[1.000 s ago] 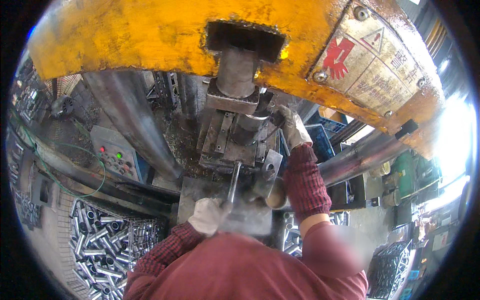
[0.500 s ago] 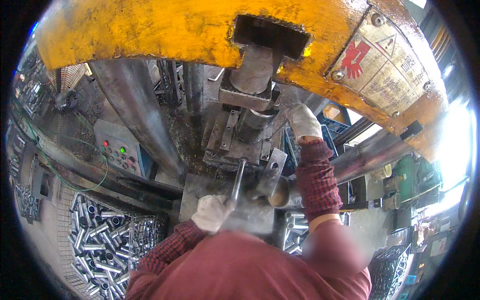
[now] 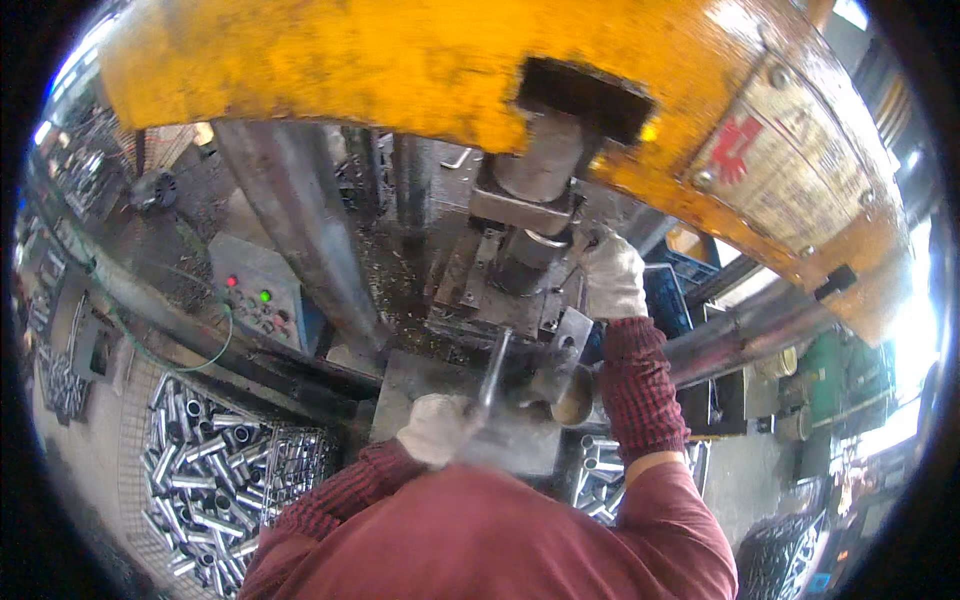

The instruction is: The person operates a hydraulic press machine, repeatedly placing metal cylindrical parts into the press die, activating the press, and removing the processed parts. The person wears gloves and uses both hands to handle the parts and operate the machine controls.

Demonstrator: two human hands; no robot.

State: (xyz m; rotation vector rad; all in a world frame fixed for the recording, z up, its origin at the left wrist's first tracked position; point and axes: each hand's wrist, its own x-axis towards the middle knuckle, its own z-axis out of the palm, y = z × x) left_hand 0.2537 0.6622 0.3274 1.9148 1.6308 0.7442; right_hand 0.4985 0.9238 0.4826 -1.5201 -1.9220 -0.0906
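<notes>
My right hand (image 3: 612, 275), in a pale work glove, is just right of the dark cylindrical die (image 3: 522, 265) under the press ram (image 3: 540, 165). Its fingers curl toward the die's side, and what they hold, if anything, is hidden. Below and to the left, my left hand (image 3: 434, 428), also gloved, closes at the near end of a bright metal rod (image 3: 494, 370) that slants up toward the die's base. Its fingertips are blurred. A flat metal plate with a hole (image 3: 570, 335) stands between the rod and my right forearm, beside a round cup-like part (image 3: 573, 398).
The yellow press frame (image 3: 340, 75) arches over the work. A control box (image 3: 262, 295) with lit buttons is at left. Cut metal tubes (image 3: 205, 480) fill a wire basket at lower left; more tubes (image 3: 598, 480) lie by my right elbow. A steel column (image 3: 300, 220) rises left.
The whole view has shifted, so the press sits farther right and lower. My right hand has drawn slightly back toward me beside the die. The left hand stays by the rod.
</notes>
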